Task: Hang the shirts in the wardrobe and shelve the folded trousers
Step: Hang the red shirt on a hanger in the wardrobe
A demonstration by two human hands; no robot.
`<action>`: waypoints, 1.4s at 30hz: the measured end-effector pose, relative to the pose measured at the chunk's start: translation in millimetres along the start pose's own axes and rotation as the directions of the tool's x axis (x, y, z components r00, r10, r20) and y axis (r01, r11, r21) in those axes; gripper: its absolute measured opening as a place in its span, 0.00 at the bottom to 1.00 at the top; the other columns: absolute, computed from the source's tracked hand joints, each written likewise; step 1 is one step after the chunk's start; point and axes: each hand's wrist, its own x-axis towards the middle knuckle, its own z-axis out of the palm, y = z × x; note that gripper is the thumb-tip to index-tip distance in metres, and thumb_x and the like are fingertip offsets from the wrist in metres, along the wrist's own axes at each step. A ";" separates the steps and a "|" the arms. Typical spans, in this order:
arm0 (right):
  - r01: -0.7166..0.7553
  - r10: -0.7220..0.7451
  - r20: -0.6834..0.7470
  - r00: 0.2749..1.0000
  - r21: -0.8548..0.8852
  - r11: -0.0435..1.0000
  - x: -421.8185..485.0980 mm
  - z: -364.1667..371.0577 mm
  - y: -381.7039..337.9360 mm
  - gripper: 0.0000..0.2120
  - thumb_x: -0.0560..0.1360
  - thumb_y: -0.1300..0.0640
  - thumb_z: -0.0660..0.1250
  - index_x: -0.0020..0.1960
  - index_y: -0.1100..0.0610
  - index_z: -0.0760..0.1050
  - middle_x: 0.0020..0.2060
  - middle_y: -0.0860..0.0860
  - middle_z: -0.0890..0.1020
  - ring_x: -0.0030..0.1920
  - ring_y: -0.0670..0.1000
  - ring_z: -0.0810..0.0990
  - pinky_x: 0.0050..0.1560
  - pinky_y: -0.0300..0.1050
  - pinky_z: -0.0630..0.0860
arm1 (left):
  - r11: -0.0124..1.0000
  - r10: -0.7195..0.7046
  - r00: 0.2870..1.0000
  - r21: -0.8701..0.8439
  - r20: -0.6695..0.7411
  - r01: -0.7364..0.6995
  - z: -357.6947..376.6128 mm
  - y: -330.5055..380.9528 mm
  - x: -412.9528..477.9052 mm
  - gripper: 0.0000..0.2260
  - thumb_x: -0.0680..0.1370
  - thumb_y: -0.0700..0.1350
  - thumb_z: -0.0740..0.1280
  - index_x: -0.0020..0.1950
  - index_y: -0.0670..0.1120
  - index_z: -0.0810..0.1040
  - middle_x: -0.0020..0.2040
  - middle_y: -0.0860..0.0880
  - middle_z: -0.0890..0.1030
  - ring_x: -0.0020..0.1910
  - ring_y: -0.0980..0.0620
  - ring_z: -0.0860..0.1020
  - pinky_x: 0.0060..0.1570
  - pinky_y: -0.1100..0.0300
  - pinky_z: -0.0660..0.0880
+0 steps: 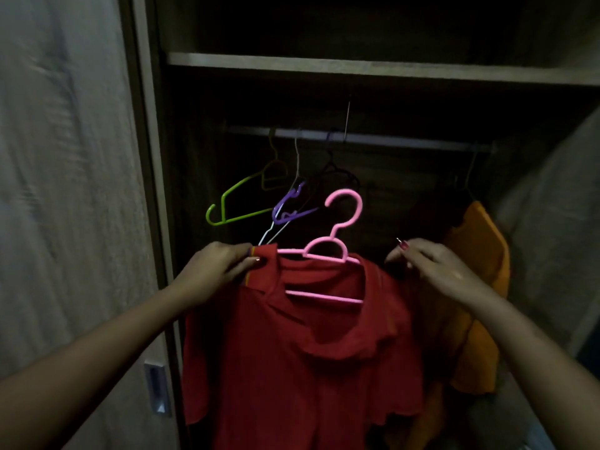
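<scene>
A red shirt (292,352) hangs on a pink hanger (337,241), held up in front of the open wardrobe, below the rail (357,139). My left hand (217,267) grips the shirt's left shoulder and collar. My right hand (431,267) holds the right shoulder, its fingers curled over the cloth edge. The pink hook is free of the rail. No folded trousers are in view.
Empty green (227,206), purple (289,206), white and dark hangers dangle from the rail at left. An orange shirt (477,287) hangs at the right. A shelf (357,69) spans above. The wardrobe's door (65,190) with a handle (157,388) stands at left.
</scene>
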 end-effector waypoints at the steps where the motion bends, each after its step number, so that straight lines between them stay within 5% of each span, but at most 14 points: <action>1: 0.027 -0.026 0.007 1.000 -0.038 0.999 0.6 0.2 2.4 0.09 0.78 0.55 0.62 0.50 0.54 0.80 0.47 0.49 0.80 0.45 0.37 0.77 0.49 0.32 0.70 | 0.999 -0.001 1.000 -0.041 0.000 0.001 -2.1 -1.3 0.9 0.21 0.76 0.66 0.51 0.47 0.52 0.75 0.35 0.54 0.78 0.34 0.60 0.77 0.35 0.51 0.75; 5: 0.053 -0.044 0.290 0.956 -0.025 0.998 -0.3 8.5 5.8 0.20 0.68 0.37 0.67 0.55 0.46 0.76 0.52 0.44 0.81 0.54 0.41 0.78 0.56 0.33 0.72 | 0.996 -0.002 1.000 -0.093 0.004 0.003 -6.7 0.4 5.4 0.27 0.76 0.68 0.50 0.47 0.49 0.76 0.34 0.53 0.79 0.34 0.59 0.78 0.37 0.52 0.75; 8: 0.121 -0.118 0.242 0.963 0.003 0.993 1.1 13.8 11.9 0.23 0.66 0.29 0.63 0.45 0.48 0.78 0.42 0.48 0.81 0.44 0.41 0.77 0.48 0.41 0.74 | 0.986 -0.008 0.999 -0.165 0.039 0.015 -8.2 4.4 8.6 0.29 0.77 0.67 0.49 0.44 0.45 0.76 0.33 0.49 0.78 0.32 0.55 0.77 0.36 0.51 0.74; 11: 0.148 -0.155 0.181 0.971 0.051 0.988 -0.9 7.8 7.7 0.23 0.69 0.33 0.64 0.44 0.54 0.78 0.40 0.54 0.80 0.42 0.43 0.76 0.44 0.45 0.73 | 0.945 -0.056 0.998 -0.322 0.000 0.053 -8.1 11.1 11.1 0.28 0.76 0.68 0.51 0.42 0.45 0.77 0.33 0.50 0.79 0.31 0.59 0.75 0.34 0.59 0.73; 16: 0.227 -0.215 0.152 0.965 -0.064 0.972 -6.5 -0.5 4.3 0.19 0.72 0.37 0.64 0.44 0.53 0.79 0.39 0.49 0.81 0.39 0.37 0.76 0.43 0.39 0.72 | 0.877 -0.120 0.985 -0.478 -0.123 0.047 -13.8 20.8 19.3 0.30 0.77 0.66 0.53 0.48 0.41 0.80 0.38 0.44 0.81 0.36 0.56 0.78 0.37 0.55 0.75; 20: 0.189 -0.188 0.022 0.982 -0.030 0.982 -11.0 -13.4 3.9 0.17 0.71 0.38 0.64 0.41 0.52 0.78 0.35 0.51 0.80 0.38 0.41 0.75 0.40 0.45 0.71 | 0.895 0.017 1.000 -0.447 0.013 -0.010 -13.1 31.0 28.2 0.22 0.80 0.58 0.52 0.63 0.48 0.77 0.56 0.55 0.82 0.55 0.62 0.79 0.55 0.66 0.74; 25: 0.143 -0.144 0.026 0.989 0.054 0.988 -23.6 -24.5 -1.2 0.17 0.71 0.39 0.66 0.41 0.53 0.79 0.36 0.52 0.81 0.40 0.42 0.76 0.40 0.41 0.72 | 0.952 0.083 0.997 -0.296 0.006 -0.077 2.5 38.0 42.2 0.19 0.79 0.62 0.53 0.46 0.50 0.75 0.37 0.50 0.78 0.36 0.53 0.78 0.39 0.54 0.74; 28: 0.015 -0.037 0.135 0.990 0.157 0.987 -35.2 -41.9 -12.2 0.10 0.70 0.49 0.69 0.44 0.56 0.81 0.40 0.49 0.84 0.42 0.41 0.80 0.43 0.35 0.75 | 0.936 0.059 0.998 -0.346 -0.035 -0.067 12.4 45.4 52.1 0.16 0.78 0.59 0.56 0.41 0.50 0.73 0.34 0.47 0.76 0.32 0.53 0.74 0.36 0.56 0.71; 32: -0.172 0.074 0.357 0.931 0.250 0.953 -64.3 -86.6 -29.2 0.14 0.71 0.62 0.67 0.57 0.59 0.79 0.53 0.53 0.84 0.51 0.47 0.82 0.50 0.35 0.76 | 0.907 0.031 0.999 -0.418 -0.040 -0.045 23.1 53.9 77.6 0.13 0.78 0.57 0.57 0.37 0.53 0.71 0.34 0.54 0.73 0.33 0.64 0.69 0.35 0.65 0.67; 36: -0.140 0.122 0.070 0.990 0.403 0.905 -75.4 -107.2 -43.2 0.17 0.67 0.63 0.66 0.53 0.52 0.83 0.51 0.50 0.85 0.49 0.46 0.83 0.46 0.32 0.77 | 0.895 -0.021 1.000 -0.446 -0.023 0.008 43.5 68.5 114.9 0.15 0.78 0.57 0.57 0.44 0.47 0.75 0.40 0.50 0.78 0.41 0.59 0.75 0.45 0.53 0.73; 39: -0.171 0.217 -0.047 0.975 0.462 0.870 -67.5 -116.2 -48.4 0.15 0.67 0.64 0.68 0.52 0.54 0.82 0.47 0.51 0.86 0.44 0.45 0.84 0.40 0.32 0.78 | 0.915 -0.045 0.997 -0.403 -0.065 0.015 59.0 82.7 136.4 0.11 0.78 0.47 0.64 0.58 0.46 0.78 0.55 0.49 0.82 0.55 0.54 0.79 0.56 0.61 0.72; 42: -0.209 0.318 -0.149 0.936 0.491 0.846 -45.8 -116.8 -47.4 0.15 0.72 0.72 0.63 0.52 0.58 0.80 0.37 0.49 0.86 0.35 0.44 0.83 0.35 0.33 0.79 | 0.926 -0.077 0.989 -0.376 -0.124 0.025 65.3 89.6 143.9 0.13 0.77 0.40 0.66 0.61 0.42 0.77 0.58 0.45 0.81 0.59 0.50 0.78 0.58 0.64 0.69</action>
